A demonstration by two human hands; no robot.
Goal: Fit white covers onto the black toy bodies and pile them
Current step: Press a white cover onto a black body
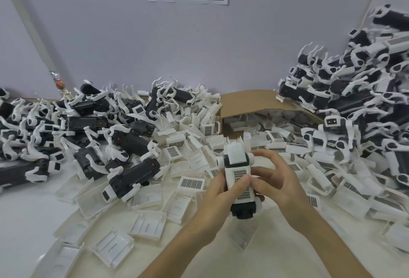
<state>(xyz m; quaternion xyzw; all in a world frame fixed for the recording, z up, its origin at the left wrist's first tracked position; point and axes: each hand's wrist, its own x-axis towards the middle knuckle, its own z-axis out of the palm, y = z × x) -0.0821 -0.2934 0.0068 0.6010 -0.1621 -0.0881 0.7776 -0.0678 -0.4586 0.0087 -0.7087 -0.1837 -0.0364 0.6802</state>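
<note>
Your left hand (218,191) and right hand (276,180) both grip the body (242,210) at centre, cover (241,178) under your left thumb, long axis pointing away; pile (354,92) sits far right, nearer right hand.

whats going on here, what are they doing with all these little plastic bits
A person's left grip and right grip hold a black plastic toy body, the left thumb on the white grid-patterned plastic cover lying on it. Loose white covers litter the table around an open brown cardboard box. A left toy pile and a right toy pile flank them.
</note>
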